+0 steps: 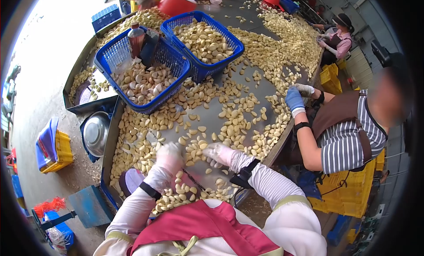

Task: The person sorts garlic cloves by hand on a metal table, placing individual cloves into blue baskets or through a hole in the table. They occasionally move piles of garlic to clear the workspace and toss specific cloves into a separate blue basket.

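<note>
Peeled garlic cloves (236, 119) lie loose over the metal sorting table in front of me. My left hand (169, 158), in a whitish glove, is low among the cloves with its fingers curled in; what they hold, if anything, is hidden. Just to the right, my right hand (219, 154) has its gloved fingers drawn together and pointing left, down at the cloves. Whether a clove is between them I cannot make out. Between my wrists a thin dark strip (193, 180) lies on the tabletop, close to a small pile of cloves (179, 193).
Two blue baskets stand on the table: one (119, 90) with unpeeled cloves and a bottle (136, 38), one (236, 46) with peeled cloves. A co-worker in blue gloves (295, 99) works at the right edge. A metal bowl (96, 133) sits left; a red container (176, 4) is at the far side.
</note>
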`<state>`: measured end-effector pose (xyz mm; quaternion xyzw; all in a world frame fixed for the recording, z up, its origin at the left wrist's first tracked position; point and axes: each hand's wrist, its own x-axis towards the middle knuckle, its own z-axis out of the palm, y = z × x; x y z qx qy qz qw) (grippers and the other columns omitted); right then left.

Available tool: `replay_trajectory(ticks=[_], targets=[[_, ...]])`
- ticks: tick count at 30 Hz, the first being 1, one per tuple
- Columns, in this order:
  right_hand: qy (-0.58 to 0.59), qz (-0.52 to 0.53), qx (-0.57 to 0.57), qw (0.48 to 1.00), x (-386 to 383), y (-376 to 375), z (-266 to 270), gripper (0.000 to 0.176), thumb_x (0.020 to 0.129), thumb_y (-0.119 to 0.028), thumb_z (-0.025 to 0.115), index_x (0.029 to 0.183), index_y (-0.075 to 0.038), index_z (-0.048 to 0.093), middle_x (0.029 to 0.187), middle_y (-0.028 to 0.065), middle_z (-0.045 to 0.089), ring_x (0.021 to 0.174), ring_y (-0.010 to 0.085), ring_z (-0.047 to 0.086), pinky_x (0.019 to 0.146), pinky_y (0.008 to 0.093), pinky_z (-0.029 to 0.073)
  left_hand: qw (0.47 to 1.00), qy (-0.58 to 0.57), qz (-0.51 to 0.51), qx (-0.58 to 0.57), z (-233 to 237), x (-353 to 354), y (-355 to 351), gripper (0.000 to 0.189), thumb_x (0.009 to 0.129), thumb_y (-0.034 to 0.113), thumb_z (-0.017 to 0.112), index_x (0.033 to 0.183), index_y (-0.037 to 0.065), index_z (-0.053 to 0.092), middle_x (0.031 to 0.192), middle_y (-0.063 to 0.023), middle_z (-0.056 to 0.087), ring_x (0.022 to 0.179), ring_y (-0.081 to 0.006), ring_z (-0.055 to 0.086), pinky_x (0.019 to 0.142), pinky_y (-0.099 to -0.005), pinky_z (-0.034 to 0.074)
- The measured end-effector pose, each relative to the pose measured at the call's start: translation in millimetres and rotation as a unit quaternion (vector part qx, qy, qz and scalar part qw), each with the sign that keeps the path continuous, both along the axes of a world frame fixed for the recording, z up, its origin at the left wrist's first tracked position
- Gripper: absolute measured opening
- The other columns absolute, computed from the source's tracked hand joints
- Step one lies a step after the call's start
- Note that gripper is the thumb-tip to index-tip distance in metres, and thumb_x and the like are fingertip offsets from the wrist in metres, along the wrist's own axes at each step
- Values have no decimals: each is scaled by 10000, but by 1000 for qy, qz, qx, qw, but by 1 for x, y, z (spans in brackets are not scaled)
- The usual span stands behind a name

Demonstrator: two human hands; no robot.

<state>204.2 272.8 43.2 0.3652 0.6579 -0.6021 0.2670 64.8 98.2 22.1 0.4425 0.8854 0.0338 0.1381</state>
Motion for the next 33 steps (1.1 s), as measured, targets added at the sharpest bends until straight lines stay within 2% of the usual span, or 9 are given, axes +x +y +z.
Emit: replay_trajectory(ticks=[2, 6, 10, 19, 24, 26, 30, 32, 33], targets=[[-1, -172, -204, 964, 1, -13, -2, 357, 940, -421, 579, 1034, -81, 637, 803, 41, 618, 612, 139, 566, 538, 296, 507, 950, -234, -90, 186, 11, 16, 1, 127, 843, 227, 676, 851, 101, 688, 849, -123, 648, 824, -324, 658, 725, -416, 528], [109, -179, -126, 970, -7, -4, 0, 190, 944, -276, 632, 1044, -115, 644, 797, 2, 610, 575, 95, 528, 475, 215, 455, 899, -189, 44, 394, 20, 24, 9, 78, 798, 110, 715, 862, 85, 677, 828, -113, 642, 808, -327, 643, 728, -427, 520], [89, -124, -8, 988, -12, 21, -2, 171, 919, -146, 615, 1070, -76, 650, 831, 0, 646, 636, 66, 557, 486, 175, 427, 973, 17, -185, 135, -6, 29, 16, 122, 848, 196, 624, 916, 134, 704, 853, -79, 660, 825, -276, 651, 719, -438, 513], [149, 225, 278, 922, -13, -16, 22, 293, 932, -246, 544, 1171, -78, 572, 999, 200, 687, 973, 388, 653, 845, 467, 514, 991, -99, -81, 36, 19, 21, 15, 236, 820, 269, 704, 964, 83, 718, 1003, -101, 725, 897, -225, 703, 756, -337, 558], [237, 304, 388, 837, -23, -44, 22, 256, 940, -300, 525, 1044, -85, 618, 934, 153, 703, 881, 356, 682, 749, 467, 542, 689, -639, 243, 241, 35, -6, -22, 189, 872, 165, 682, 969, 9, 639, 762, -81, 651, 665, -145, 609, 617, -305, 510], [267, 308, 402, 820, -37, -52, 31, 264, 942, -306, 522, 1004, -78, 640, 901, 152, 704, 863, 349, 687, 730, 460, 548, 684, -622, 271, 267, 27, -4, -32, 184, 924, 177, 648, 964, -2, 625, 761, -71, 656, 643, -134, 578, 585, -297, 484], [283, 310, 342, 841, -61, -71, 29, 300, 925, -286, 559, 808, -31, 664, 756, 159, 678, 771, 341, 681, 701, 432, 548, 854, -303, 207, 370, 20, 7, -41, 219, 978, 234, 602, 855, 52, 605, 736, 24, 600, 608, -68, 510, 539, -229, 427], [341, 186, 83, 918, -67, -76, 15, 266, 898, -228, 528, 770, -12, 618, 696, 158, 635, 636, 270, 643, 634, 377, 523, 638, -520, 336, 458, 17, 1, -44, 237, 1006, 246, 563, 851, 73, 605, 689, 35, 548, 578, -62, 462, 510, -229, 388], [351, 176, 57, 918, -70, -77, 13, 226, 913, -167, 494, 824, -4, 623, 660, 105, 631, 607, 217, 611, 610, 351, 497, 614, -557, 355, 432, 30, -3, -48, 264, 1028, 255, 529, 840, 84, 601, 700, 44, 531, 574, -46, 427, 500, -217, 353]])
